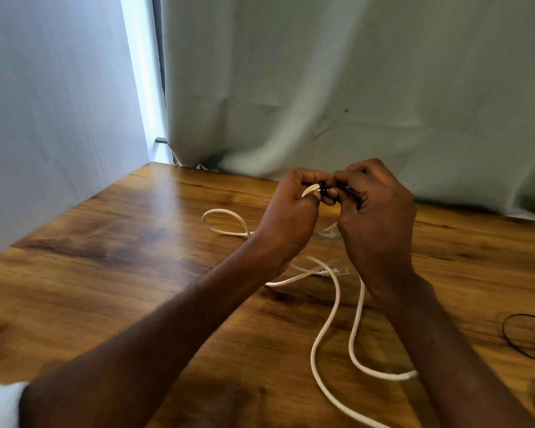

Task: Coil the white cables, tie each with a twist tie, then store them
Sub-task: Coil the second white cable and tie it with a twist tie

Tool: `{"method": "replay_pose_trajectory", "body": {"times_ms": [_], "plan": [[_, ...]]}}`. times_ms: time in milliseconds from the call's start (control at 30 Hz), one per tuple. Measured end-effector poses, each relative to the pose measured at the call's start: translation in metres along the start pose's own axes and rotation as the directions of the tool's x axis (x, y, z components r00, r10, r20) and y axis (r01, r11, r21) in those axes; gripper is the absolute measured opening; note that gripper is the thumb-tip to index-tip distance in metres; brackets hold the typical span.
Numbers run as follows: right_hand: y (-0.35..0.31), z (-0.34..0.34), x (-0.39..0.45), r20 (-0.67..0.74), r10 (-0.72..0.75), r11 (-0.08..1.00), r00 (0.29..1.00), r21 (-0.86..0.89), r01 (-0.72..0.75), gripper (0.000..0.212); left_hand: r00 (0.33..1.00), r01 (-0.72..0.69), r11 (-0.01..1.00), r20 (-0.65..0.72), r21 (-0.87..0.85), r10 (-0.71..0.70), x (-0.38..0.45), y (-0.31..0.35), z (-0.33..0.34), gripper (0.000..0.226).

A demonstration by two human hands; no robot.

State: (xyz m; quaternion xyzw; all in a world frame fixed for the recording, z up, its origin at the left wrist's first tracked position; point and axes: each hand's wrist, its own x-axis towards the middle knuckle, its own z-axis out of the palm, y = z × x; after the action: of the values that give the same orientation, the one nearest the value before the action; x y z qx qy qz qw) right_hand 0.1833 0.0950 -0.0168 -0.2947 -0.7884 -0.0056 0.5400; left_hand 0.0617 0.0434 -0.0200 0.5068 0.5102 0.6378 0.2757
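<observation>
No readable writing shows anywhere. Above the wooden desk [112,273], the left hand [286,217] and right hand [376,217] meet, fingers curled, pinching a black twist tie [323,189] around a bend of white cable [310,190]. Loose cable [331,316] trails across the desk below. A thin dark wire ring [521,341] lies right; grey cloth [352,88] hangs behind.

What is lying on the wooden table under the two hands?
Under the left hand and right hand, loose white cable lies on the table, with a clear plug. The forearms cover parts of its run.
</observation>
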Motion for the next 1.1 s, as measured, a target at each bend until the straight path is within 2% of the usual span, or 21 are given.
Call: {"method": "replay_pose_trajectory", "body": {"times_ms": [133, 233, 300, 367, 467, 533, 600, 667, 767, 933, 1100], "plan": [[0.0, -0.001, 0.001, -0.014, 0.047, 0.999, 0.999, 0.009, -0.047, 0.018, 1.0, 0.016, 1.0, -0.018, -0.027, -0.017, 0.002, 0.0, -0.001, 0.031], [-0.004, -0.002, 0.001, -0.043, 0.149, 0.982, 0.988, 0.125, -0.143, 0.014, 1.0, 0.009, 0.999, -0.018, -0.047, -0.01, 0.002, 0.001, -0.001, 0.03], [-0.005, -0.002, 0.002, -0.007, 0.241, 0.946, 0.971, 0.223, -0.233, 0.015, 1.0, 0.002, 0.999, -0.013, -0.047, -0.003, 0.002, 0.002, -0.002, 0.03], [-0.006, -0.002, 0.003, 0.113, 0.371, 0.832, 0.922, 0.4, -0.384, 0.02, 1.0, -0.005, 0.999, -0.012, -0.037, 0.005, 0.002, 0.001, -0.002, 0.03], [-0.004, -0.007, 0.009, 0.335, 0.529, 0.514, 0.78, 0.605, -0.608, 0.02, 1.0, -0.028, 1.0, -0.003, -0.013, 0.028, 0.002, -0.001, -0.002, 0.029], [-0.001, -0.011, 0.013, 0.447, 0.548, 0.34, 0.707, 0.653, -0.676, 0.016, 0.998, -0.054, 0.998, 0.015, 0.01, 0.054, 0.001, 0.0, -0.002, 0.029], [0.0, -0.013, 0.013, 0.485, 0.548, 0.274, 0.682, 0.665, -0.694, 0.014, 0.996, -0.081, 0.996, 0.033, 0.028, 0.08, 0.0, 0.002, -0.001, 0.029], [0.0, -0.013, 0.012, 0.479, 0.549, 0.268, 0.685, 0.675, -0.688, 0.013, 0.995, -0.093, 0.995, 0.048, 0.034, 0.092, 0.0, 0.002, -0.002, 0.029], [0.0, -0.013, 0.012, 0.442, 0.547, 0.325, 0.711, 0.671, -0.667, 0.013, 0.993, -0.094, 0.996, 0.074, 0.006, 0.093, -0.001, 0.005, -0.004, 0.029], [0.001, -0.015, 0.013, 0.437, 0.512, 0.29, 0.739, 0.722, -0.628, 0.015, 0.997, -0.046, 0.996, 0.05, -0.075, 0.05, -0.001, 0.01, -0.003, 0.031], [0.001, -0.015, 0.012, 0.331, 0.54, 0.433, 0.774, 0.679, -0.593, 0.019, 0.998, -0.006, 0.993, 0.056, -0.118, 0.013, -0.001, 0.012, -0.003, 0.03]]}}
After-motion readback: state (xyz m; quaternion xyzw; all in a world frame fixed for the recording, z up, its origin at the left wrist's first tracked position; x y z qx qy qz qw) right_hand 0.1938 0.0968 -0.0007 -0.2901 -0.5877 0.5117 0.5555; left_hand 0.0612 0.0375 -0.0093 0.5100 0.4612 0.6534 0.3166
